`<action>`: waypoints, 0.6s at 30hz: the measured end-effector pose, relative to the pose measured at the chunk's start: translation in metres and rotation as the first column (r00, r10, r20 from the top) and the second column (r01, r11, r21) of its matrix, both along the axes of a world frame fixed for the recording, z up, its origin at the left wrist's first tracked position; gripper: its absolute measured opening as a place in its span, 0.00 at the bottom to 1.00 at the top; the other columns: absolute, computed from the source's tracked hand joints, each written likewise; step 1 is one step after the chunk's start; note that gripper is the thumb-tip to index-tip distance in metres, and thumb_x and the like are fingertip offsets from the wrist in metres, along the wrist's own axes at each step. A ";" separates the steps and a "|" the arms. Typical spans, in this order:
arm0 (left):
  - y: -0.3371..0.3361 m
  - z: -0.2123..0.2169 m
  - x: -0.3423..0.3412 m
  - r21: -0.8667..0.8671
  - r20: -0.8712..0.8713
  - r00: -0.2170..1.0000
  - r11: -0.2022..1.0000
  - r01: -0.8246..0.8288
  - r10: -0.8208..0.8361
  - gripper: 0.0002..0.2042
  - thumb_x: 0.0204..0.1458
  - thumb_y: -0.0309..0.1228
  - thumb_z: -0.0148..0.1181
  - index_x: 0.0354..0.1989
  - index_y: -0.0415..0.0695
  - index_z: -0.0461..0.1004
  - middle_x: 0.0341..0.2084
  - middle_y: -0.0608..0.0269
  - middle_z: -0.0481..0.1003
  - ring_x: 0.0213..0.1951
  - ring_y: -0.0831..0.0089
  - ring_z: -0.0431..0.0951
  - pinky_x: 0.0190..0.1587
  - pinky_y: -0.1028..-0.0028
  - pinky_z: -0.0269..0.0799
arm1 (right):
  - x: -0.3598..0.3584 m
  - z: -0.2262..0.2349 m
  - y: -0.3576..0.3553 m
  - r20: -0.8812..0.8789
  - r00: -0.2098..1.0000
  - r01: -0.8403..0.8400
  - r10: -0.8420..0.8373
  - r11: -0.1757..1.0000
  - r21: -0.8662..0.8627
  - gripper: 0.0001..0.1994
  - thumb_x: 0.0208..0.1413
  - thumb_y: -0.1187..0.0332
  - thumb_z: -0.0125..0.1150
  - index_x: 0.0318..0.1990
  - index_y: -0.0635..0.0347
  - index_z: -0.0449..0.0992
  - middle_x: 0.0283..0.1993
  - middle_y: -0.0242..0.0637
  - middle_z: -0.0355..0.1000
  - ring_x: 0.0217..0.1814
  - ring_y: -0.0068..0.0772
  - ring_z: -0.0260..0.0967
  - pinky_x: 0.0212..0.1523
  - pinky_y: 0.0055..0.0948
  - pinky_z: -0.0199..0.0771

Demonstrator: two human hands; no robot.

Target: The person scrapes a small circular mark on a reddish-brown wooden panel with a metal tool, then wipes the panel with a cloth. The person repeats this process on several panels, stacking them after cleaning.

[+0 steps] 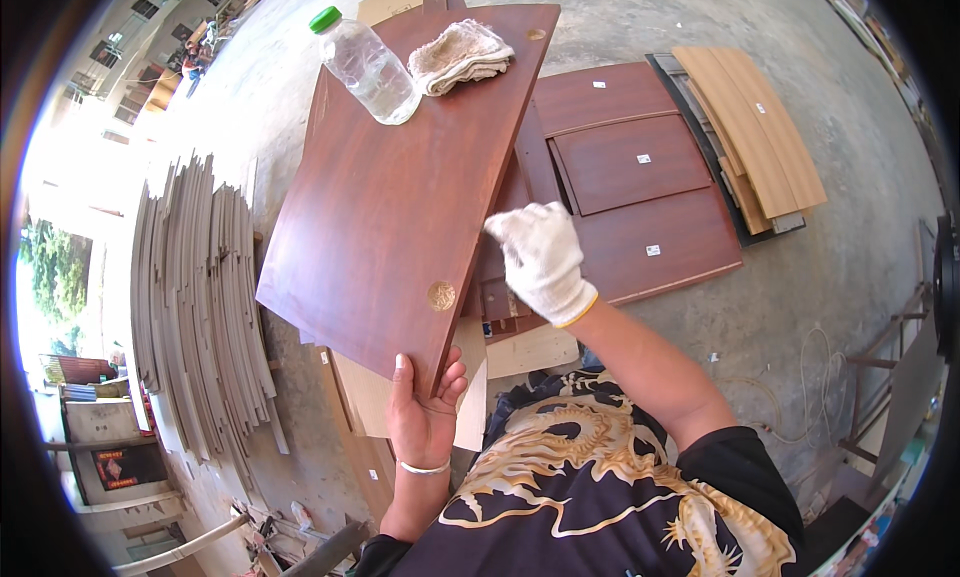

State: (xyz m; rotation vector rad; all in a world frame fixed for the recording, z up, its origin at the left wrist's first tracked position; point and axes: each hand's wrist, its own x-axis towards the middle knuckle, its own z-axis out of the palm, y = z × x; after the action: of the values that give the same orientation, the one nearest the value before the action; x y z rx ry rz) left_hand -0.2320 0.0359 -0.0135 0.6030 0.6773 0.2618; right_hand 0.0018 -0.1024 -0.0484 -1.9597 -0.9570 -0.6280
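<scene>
Here, notes from beside the work.
Panel: reddish-brown board (390,197) lies flat, its near corner jutting toward the person, probably so the edge can be reached.
Left hand (422,409): bare, grip closed on that near corner, thumb on top; seems to steady the panel.
Right hand (542,260): white glove, grip curled against the panel's right edge; whether it holds anything, I cannot tell.
On panel, far end: clear bottle (366,67) and folded rag (460,55), within reach.
Floor (640,17): matching brown panels (630,192) lie flat, pale boards (752,127) stacked beside.
</scene>
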 end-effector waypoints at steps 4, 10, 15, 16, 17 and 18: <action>0.001 -0.003 -0.002 0.000 -0.005 1.000 1.000 -0.004 0.004 0.26 0.75 0.46 0.50 0.63 0.32 0.71 0.50 0.38 0.83 0.43 0.55 0.87 0.48 0.62 0.86 | -0.016 -0.005 -0.003 -0.025 0.991 -0.134 0.134 0.991 -0.006 0.16 0.46 0.81 0.64 0.43 0.51 0.79 0.34 0.32 0.77 0.37 0.41 0.75 0.43 0.42 0.70; -0.001 0.000 0.000 0.002 -0.022 1.000 1.000 -0.014 0.014 0.25 0.75 0.46 0.50 0.63 0.33 0.71 0.49 0.38 0.83 0.43 0.55 0.88 0.48 0.62 0.86 | 0.008 -0.004 0.001 -0.018 0.997 0.072 -0.072 0.996 0.042 0.13 0.47 0.80 0.64 0.41 0.53 0.80 0.31 0.33 0.76 0.34 0.43 0.74 0.41 0.42 0.70; -0.001 -0.001 0.000 0.003 -0.037 0.999 1.000 -0.021 0.021 0.25 0.75 0.46 0.50 0.63 0.33 0.72 0.49 0.38 0.83 0.42 0.55 0.88 0.48 0.62 0.86 | -0.009 0.001 -0.002 -0.015 0.999 -0.028 0.029 0.998 0.053 0.14 0.47 0.81 0.64 0.41 0.52 0.80 0.31 0.32 0.77 0.34 0.42 0.74 0.41 0.42 0.70; -0.001 -0.001 0.000 0.011 -0.039 0.999 1.000 -0.022 0.022 0.25 0.75 0.46 0.50 0.63 0.33 0.72 0.49 0.38 0.83 0.42 0.55 0.88 0.48 0.62 0.86 | -0.006 0.000 -0.001 -0.013 1.000 0.001 0.000 0.996 0.084 0.14 0.47 0.81 0.64 0.40 0.52 0.80 0.31 0.33 0.77 0.34 0.42 0.75 0.40 0.41 0.70; -0.002 0.000 -0.001 0.013 -0.036 0.999 1.000 -0.024 0.025 0.25 0.75 0.45 0.50 0.63 0.33 0.72 0.49 0.38 0.83 0.42 0.55 0.88 0.48 0.62 0.86 | 0.001 -0.005 0.001 -0.063 0.997 0.047 -0.040 0.992 0.116 0.13 0.48 0.80 0.64 0.40 0.52 0.80 0.31 0.33 0.77 0.34 0.43 0.74 0.40 0.41 0.70; -0.002 0.001 0.000 0.013 -0.031 0.999 1.000 -0.025 0.025 0.25 0.75 0.45 0.50 0.63 0.33 0.72 0.49 0.38 0.83 0.42 0.55 0.88 0.48 0.62 0.86 | 0.009 -0.007 0.002 -0.057 0.996 0.071 -0.066 0.992 0.100 0.13 0.48 0.80 0.64 0.40 0.53 0.80 0.31 0.33 0.77 0.34 0.43 0.75 0.40 0.42 0.69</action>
State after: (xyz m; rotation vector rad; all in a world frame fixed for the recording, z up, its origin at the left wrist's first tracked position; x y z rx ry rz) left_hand -0.2322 0.0335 -0.0123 0.6119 0.7137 0.2807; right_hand 0.0108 -0.1004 -0.0550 -1.9157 -0.8123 -0.6467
